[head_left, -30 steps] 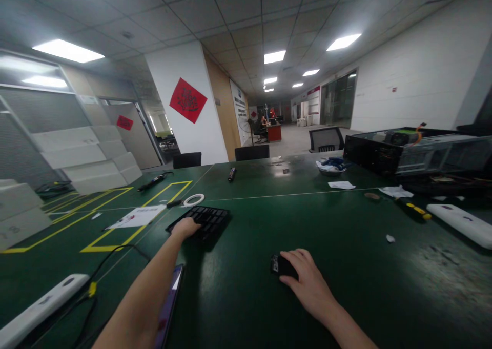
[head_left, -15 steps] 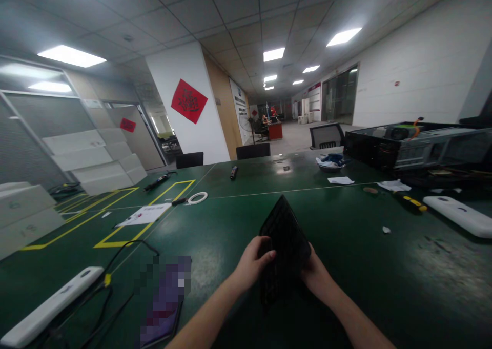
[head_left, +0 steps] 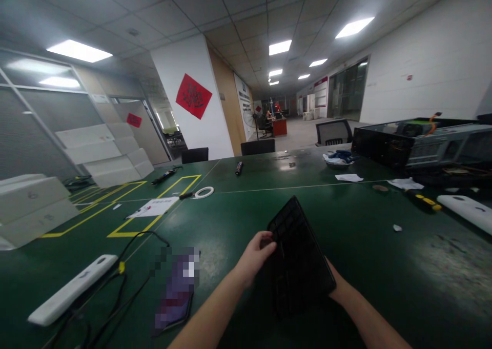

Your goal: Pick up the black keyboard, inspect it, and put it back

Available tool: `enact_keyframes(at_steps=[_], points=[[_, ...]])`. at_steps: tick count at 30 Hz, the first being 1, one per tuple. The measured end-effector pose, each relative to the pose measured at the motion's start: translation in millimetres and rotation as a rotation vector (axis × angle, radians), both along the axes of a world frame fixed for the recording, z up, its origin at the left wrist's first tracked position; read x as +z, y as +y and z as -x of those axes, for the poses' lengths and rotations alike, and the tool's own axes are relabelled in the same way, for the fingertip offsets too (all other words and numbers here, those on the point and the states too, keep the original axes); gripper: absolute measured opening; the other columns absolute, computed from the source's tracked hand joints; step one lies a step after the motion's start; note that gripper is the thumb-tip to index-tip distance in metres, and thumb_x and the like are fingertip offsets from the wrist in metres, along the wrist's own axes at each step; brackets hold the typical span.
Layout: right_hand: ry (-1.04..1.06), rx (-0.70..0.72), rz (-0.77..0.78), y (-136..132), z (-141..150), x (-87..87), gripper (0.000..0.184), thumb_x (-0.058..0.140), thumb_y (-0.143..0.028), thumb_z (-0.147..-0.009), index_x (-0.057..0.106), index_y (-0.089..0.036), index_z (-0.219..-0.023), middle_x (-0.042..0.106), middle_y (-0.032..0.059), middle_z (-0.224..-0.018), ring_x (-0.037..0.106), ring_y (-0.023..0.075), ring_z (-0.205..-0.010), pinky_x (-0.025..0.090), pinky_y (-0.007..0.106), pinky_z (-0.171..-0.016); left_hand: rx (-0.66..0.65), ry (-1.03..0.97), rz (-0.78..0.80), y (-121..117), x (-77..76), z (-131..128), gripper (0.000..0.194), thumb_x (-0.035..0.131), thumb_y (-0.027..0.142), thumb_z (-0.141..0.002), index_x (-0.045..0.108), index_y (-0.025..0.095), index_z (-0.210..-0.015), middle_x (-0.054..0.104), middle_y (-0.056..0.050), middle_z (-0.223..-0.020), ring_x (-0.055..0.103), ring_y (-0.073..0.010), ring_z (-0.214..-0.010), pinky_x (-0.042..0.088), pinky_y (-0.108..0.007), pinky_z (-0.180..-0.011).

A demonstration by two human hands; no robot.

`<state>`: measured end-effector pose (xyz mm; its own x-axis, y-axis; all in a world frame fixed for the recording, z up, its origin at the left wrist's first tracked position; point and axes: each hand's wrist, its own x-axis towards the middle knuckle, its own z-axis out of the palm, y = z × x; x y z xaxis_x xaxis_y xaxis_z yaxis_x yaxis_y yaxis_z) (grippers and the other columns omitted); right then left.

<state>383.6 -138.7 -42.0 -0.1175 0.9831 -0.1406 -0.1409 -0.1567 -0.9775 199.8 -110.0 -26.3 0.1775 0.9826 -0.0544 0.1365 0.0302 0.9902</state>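
A black, flat, book-like object (head_left: 303, 257) with a faint grid of squares on its face is held tilted above the green table; its exact kind I cannot make out. At its upper left edge, my left hand (head_left: 258, 251) is closed with thumb and fingers on the rim. My right hand (head_left: 338, 281) grips the right edge from behind, its fingers hidden by the object. To the left of my forearm lies a phone-like slab (head_left: 177, 292), purple and partly pixelated.
White long devices lie at left (head_left: 73, 290) and right (head_left: 469, 210), with black cables (head_left: 119, 292) by the left one. An open computer case (head_left: 418, 144) stands at back right. Further off are a tape roll (head_left: 203, 192), paper (head_left: 154, 207), a yellow-black tool (head_left: 425, 201) and white boxes (head_left: 34, 200).
The black object has turned so its gridded face shows more broadly, its right edge swinging right and down with my right hand. The whole view has shifted slightly.
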Motion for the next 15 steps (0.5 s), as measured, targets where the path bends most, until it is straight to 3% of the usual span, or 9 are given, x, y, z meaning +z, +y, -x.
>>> enact_keyframes(at_steps=[3,5,9,13,15], points=[[0.056,0.008,0.088,-4.6,-1.1,9.9,0.034,0.042,-0.051,-0.07,0.056,-0.022,-0.081,0.064,0.0089,-0.087,0.06,0.0234,-0.086,0.047,0.041,-0.082,0.321,-0.342,0.282,10.7,-1.0,8.2,0.028,0.042,-0.009,-0.067,0.05,0.014,-0.081,0.054,-0.004,-0.08,0.054,-0.0079,-0.066,0.045,-0.022,-0.07],[0.066,-0.014,0.11,-5.3,-0.8,12.9,0.033,0.043,-0.05,-0.07,0.057,-0.022,-0.08,0.064,0.009,-0.087,0.06,0.0236,-0.09,0.046,0.04,-0.084,0.391,-0.445,0.36,14.5,-1.2,11.8,0.026,0.039,-0.01,-0.069,0.046,0.013,-0.075,0.053,-0.004,-0.076,0.056,-0.0071,-0.064,0.045,-0.02,-0.068],[0.09,-0.068,0.155,-0.3,1.1,6.6,0.035,0.043,-0.05,-0.07,0.056,-0.022,-0.086,0.063,0.0087,-0.094,0.059,0.0238,-0.094,0.047,0.038,-0.083,0.281,-0.433,0.402,12.9,-0.3,12.0,0.005,0.048,0.013,-0.08,0.047,0.013,-0.075,0.055,-0.003,-0.068,0.053,-0.0054,-0.052,0.042,-0.016,-0.049],[0.085,-0.03,0.144,3.5,0.5,-3.5,0.042,0.043,-0.055,-0.069,0.059,-0.023,-0.091,0.065,0.0074,-0.092,0.058,0.0255,-0.093,0.049,0.039,-0.078,0.122,-0.285,0.387,7.8,2.6,10.0,0.027,0.055,0.04,-0.076,0.049,0.014,-0.07,0.041,0.007,-0.049,0.033,-0.0007,-0.033,0.019,-0.013,-0.033],[0.099,-0.013,0.133,3.2,-0.1,-5.4,0.044,0.046,-0.057,-0.066,0.06,-0.022,-0.089,0.066,0.0075,-0.088,0.059,0.0258,-0.092,0.049,0.04,-0.078,0.043,-0.276,0.359,5.6,5.3,9.0,0.029,0.057,0.042,-0.072,0.052,0.013,-0.073,0.042,0.007,-0.05,0.035,-0.001,-0.035,0.018,-0.014,-0.034]])
